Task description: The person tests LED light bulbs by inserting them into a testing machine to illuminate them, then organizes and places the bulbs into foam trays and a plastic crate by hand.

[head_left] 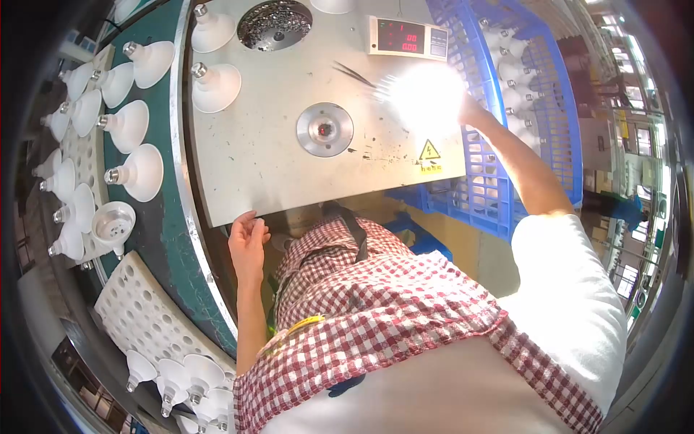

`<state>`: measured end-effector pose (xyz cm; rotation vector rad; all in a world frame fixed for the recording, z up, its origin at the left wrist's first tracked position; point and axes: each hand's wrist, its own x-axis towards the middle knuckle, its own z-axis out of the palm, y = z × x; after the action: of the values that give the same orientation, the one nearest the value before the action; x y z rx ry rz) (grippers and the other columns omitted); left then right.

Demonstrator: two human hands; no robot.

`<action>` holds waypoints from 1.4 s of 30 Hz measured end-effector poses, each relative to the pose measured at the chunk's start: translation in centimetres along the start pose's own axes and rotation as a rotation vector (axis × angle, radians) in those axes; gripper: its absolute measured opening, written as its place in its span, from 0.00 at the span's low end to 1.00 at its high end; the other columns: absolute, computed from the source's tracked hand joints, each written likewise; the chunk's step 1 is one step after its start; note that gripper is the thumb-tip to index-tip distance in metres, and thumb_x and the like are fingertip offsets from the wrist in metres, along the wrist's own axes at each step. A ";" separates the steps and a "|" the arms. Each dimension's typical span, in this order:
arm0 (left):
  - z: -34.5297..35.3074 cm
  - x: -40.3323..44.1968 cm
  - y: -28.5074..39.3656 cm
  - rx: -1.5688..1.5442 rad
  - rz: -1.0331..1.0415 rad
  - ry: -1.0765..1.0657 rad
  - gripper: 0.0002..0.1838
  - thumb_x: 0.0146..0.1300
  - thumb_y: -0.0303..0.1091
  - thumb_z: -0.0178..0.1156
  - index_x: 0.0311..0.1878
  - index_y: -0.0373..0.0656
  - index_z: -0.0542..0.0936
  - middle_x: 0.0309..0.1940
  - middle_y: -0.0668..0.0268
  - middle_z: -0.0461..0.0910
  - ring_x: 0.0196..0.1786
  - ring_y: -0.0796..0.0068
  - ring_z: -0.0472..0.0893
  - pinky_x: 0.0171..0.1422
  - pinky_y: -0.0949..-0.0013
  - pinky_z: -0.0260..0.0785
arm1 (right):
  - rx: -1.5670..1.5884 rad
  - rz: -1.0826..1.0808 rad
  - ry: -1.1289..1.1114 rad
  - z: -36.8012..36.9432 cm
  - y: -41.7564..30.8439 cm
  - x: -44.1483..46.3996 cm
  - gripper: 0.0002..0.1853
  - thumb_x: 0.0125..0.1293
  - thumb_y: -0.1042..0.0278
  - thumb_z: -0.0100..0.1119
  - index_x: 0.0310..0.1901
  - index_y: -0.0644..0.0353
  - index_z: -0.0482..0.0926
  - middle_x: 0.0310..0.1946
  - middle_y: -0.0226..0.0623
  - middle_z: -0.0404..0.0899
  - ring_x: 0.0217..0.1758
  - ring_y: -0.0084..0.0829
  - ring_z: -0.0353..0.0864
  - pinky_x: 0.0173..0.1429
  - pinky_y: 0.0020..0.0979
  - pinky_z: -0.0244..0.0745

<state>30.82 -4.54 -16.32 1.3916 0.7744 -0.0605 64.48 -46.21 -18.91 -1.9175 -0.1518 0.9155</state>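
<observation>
A brightly lit light bulb (426, 98) glares above the right part of the metal-topped bench (260, 145), its outline lost in the light. My right hand (473, 113) grips it from the right, the fingers mostly washed out by the glare. Left of the bulb, a round metal lamp socket (324, 129) is set into the bench top with nothing in it. My left hand (248, 239) rests by the bench's front left edge, holding nothing, its fingers loosely bent and apart.
A power meter (408, 38) with red digits stands at the back, near dark tweezers (354, 74). A blue crate (477, 155) of white bulbs is on the right. White bulbs (137, 173) stand on the green surface (163, 119) at left, beside a perforated foam tray (144, 304).
</observation>
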 end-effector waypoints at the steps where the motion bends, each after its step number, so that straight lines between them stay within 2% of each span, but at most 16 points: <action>1: -0.1 -0.2 0.1 0.001 0.001 0.001 0.12 0.60 0.27 0.52 0.46 0.35 0.70 0.31 0.69 0.71 0.32 0.83 0.72 0.36 0.79 0.68 | -0.339 -0.006 0.020 -1.3 1.9 1.1 0.55 0.29 0.57 0.74 0.63 0.42 0.52 0.60 0.54 0.52 0.62 0.54 0.54 0.62 0.42 0.58; 2: -0.4 -0.4 0.1 -0.011 -0.020 0.007 0.12 0.59 0.27 0.53 0.46 0.36 0.71 0.31 0.68 0.72 0.33 0.82 0.72 0.37 0.79 0.68 | -1.166 -0.043 0.178 4.9 -7.3 -5.1 0.55 0.30 0.56 0.73 0.63 0.42 0.52 0.59 0.52 0.54 0.62 0.52 0.55 0.63 0.43 0.57; 5: -1.2 -0.9 -1.0 0.039 -0.001 0.000 0.12 0.60 0.29 0.53 0.46 0.37 0.71 0.33 0.68 0.71 0.34 0.80 0.73 0.38 0.77 0.70 | -1.070 -0.144 0.150 3.1 -2.7 -1.3 0.54 0.30 0.58 0.73 0.63 0.44 0.52 0.58 0.51 0.55 0.62 0.50 0.56 0.63 0.42 0.56; 11: -1.1 -1.3 -1.6 0.050 -0.041 -0.005 0.12 0.60 0.29 0.53 0.47 0.38 0.71 0.33 0.68 0.71 0.34 0.80 0.73 0.38 0.77 0.70 | -0.773 -0.398 0.101 -7.0 8.4 1.3 0.52 0.31 0.64 0.71 0.62 0.50 0.54 0.56 0.46 0.60 0.61 0.43 0.58 0.63 0.40 0.55; 12: -0.9 -1.3 -1.5 0.039 -0.034 -0.004 0.13 0.59 0.29 0.54 0.46 0.37 0.71 0.32 0.69 0.72 0.33 0.81 0.73 0.37 0.78 0.69 | -0.776 -0.399 0.103 -4.7 4.4 -0.2 0.52 0.31 0.64 0.71 0.62 0.50 0.54 0.56 0.46 0.60 0.61 0.43 0.58 0.63 0.40 0.55; 14: -0.7 -1.5 -1.1 0.071 -0.013 0.002 0.14 0.57 0.30 0.56 0.46 0.37 0.71 0.30 0.69 0.71 0.32 0.82 0.71 0.36 0.79 0.66 | -1.165 -0.094 0.215 2.8 -6.0 -4.3 0.56 0.27 0.60 0.72 0.63 0.43 0.51 0.58 0.50 0.56 0.62 0.50 0.56 0.63 0.46 0.53; 15: -0.9 -1.5 -0.8 0.062 -0.010 0.000 0.14 0.57 0.31 0.56 0.46 0.36 0.71 0.29 0.69 0.71 0.32 0.82 0.71 0.36 0.79 0.65 | -1.162 0.042 0.224 4.2 -8.6 -5.0 0.57 0.25 0.59 0.73 0.63 0.44 0.51 0.57 0.52 0.56 0.62 0.50 0.55 0.62 0.50 0.54; 16: -1.0 -1.7 -0.7 0.050 -0.015 0.002 0.14 0.57 0.31 0.56 0.46 0.36 0.71 0.29 0.69 0.71 0.32 0.82 0.71 0.36 0.79 0.65 | -1.132 0.038 0.190 5.2 -11.7 -5.7 0.57 0.24 0.54 0.75 0.63 0.45 0.53 0.59 0.56 0.54 0.62 0.56 0.53 0.64 0.48 0.52; 17: -1.4 -1.8 -1.0 0.041 -0.021 0.008 0.14 0.57 0.31 0.56 0.46 0.36 0.71 0.29 0.69 0.71 0.32 0.82 0.71 0.36 0.79 0.65 | -1.111 -0.059 0.166 6.3 -12.6 -5.8 0.57 0.25 0.53 0.75 0.63 0.46 0.53 0.59 0.56 0.54 0.62 0.56 0.53 0.64 0.49 0.52; 20: -2.0 -1.7 -1.8 -0.056 0.001 0.039 0.14 0.57 0.31 0.56 0.45 0.36 0.72 0.29 0.69 0.72 0.32 0.82 0.71 0.37 0.79 0.65 | -0.979 -0.314 0.105 12.0 -14.1 -5.4 0.56 0.26 0.54 0.75 0.63 0.45 0.53 0.60 0.58 0.50 0.63 0.59 0.49 0.62 0.50 0.54; 26: -3.1 -2.4 -2.2 -0.100 -0.018 0.060 0.11 0.58 0.28 0.54 0.44 0.36 0.72 0.31 0.68 0.73 0.33 0.82 0.72 0.38 0.79 0.66 | -1.009 -0.349 0.028 20.3 -15.1 -2.4 0.57 0.24 0.57 0.76 0.62 0.40 0.53 0.61 0.61 0.46 0.62 0.61 0.48 0.62 0.49 0.56; 30: -4.6 -3.1 -4.3 -0.109 -0.030 0.062 0.13 0.58 0.31 0.56 0.46 0.39 0.72 0.31 0.70 0.73 0.34 0.81 0.74 0.39 0.77 0.69 | -1.138 -0.329 -0.040 22.1 -15.9 -1.4 0.57 0.24 0.59 0.76 0.62 0.39 0.53 0.60 0.60 0.48 0.62 0.60 0.49 0.61 0.50 0.58; 33: -5.4 -3.3 -5.1 -0.140 -0.076 0.083 0.13 0.58 0.31 0.56 0.46 0.39 0.72 0.32 0.69 0.73 0.34 0.81 0.74 0.39 0.77 0.70 | -1.210 -0.398 -0.080 23.0 -15.6 -0.4 0.56 0.25 0.61 0.76 0.62 0.39 0.54 0.59 0.60 0.48 0.61 0.61 0.51 0.59 0.50 0.61; 37: -6.0 -3.2 -5.1 -0.170 -0.106 0.109 0.13 0.58 0.31 0.56 0.46 0.39 0.72 0.33 0.69 0.74 0.34 0.80 0.74 0.40 0.77 0.70 | -1.261 -0.389 -0.054 23.3 -15.5 -0.5 0.56 0.25 0.62 0.75 0.62 0.39 0.54 0.59 0.59 0.48 0.60 0.60 0.52 0.58 0.50 0.63; 42: -4.9 -2.6 -1.7 -0.169 -0.060 0.040 0.14 0.58 0.31 0.56 0.46 0.38 0.72 0.35 0.67 0.74 0.36 0.79 0.74 0.41 0.76 0.70 | -1.271 -0.374 -0.077 22.9 -17.4 -0.9 0.53 0.28 0.62 0.73 0.62 0.41 0.54 0.58 0.60 0.51 0.60 0.59 0.53 0.54 0.50 0.67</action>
<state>25.81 -1.57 -16.27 1.2124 0.8351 -0.0133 53.52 -21.07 -10.00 -2.8055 -1.3520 0.6474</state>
